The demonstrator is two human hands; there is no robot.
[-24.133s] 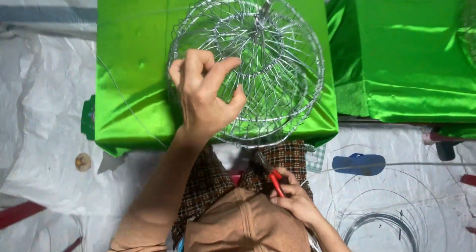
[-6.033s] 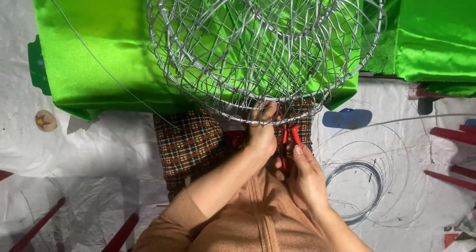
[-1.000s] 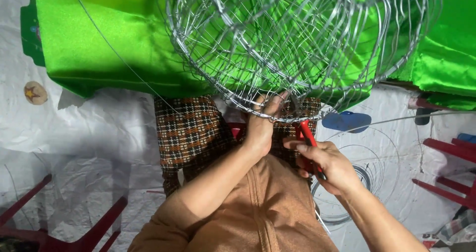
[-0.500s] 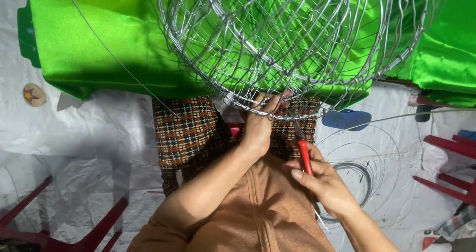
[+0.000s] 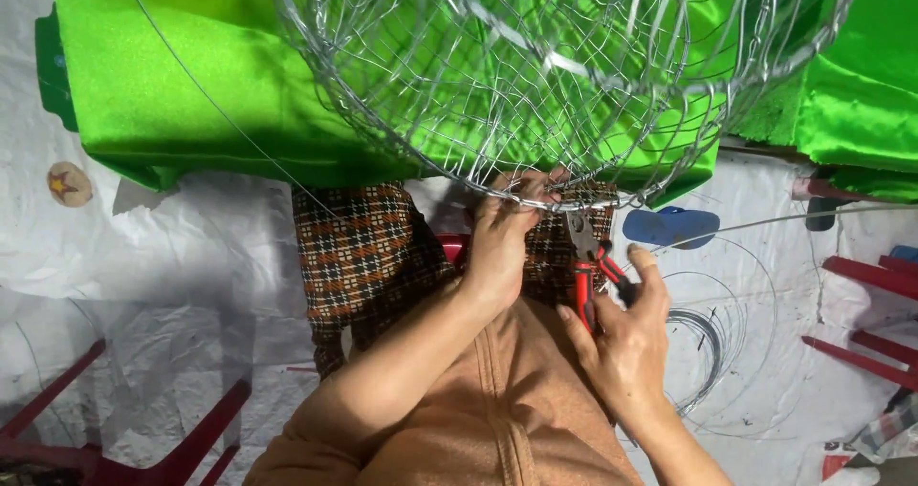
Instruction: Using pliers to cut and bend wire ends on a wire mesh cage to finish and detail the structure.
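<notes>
Pliers (image 5: 585, 257), gripped in the right hand (image 5: 622, 338), point up at the cage (image 5: 564, 75) rim just right of the left hand's (image 5: 502, 247) pinching fingers (image 5: 521, 188).

My left hand (image 5: 502, 242) reaches up and away from my body, forearm bare and running diagonally from the lower left, wrist nearly straight. Its fingers (image 5: 521, 188) are curled and pinched together at the top, knuckles facing me. My right hand (image 5: 622, 328) sits lower and closer to my chest, forearm coming in from the lower right. Its palm is wrapped shut around what it holds, the thumb (image 5: 643, 257) pointing upward, the back of the hand turned toward me.
</notes>
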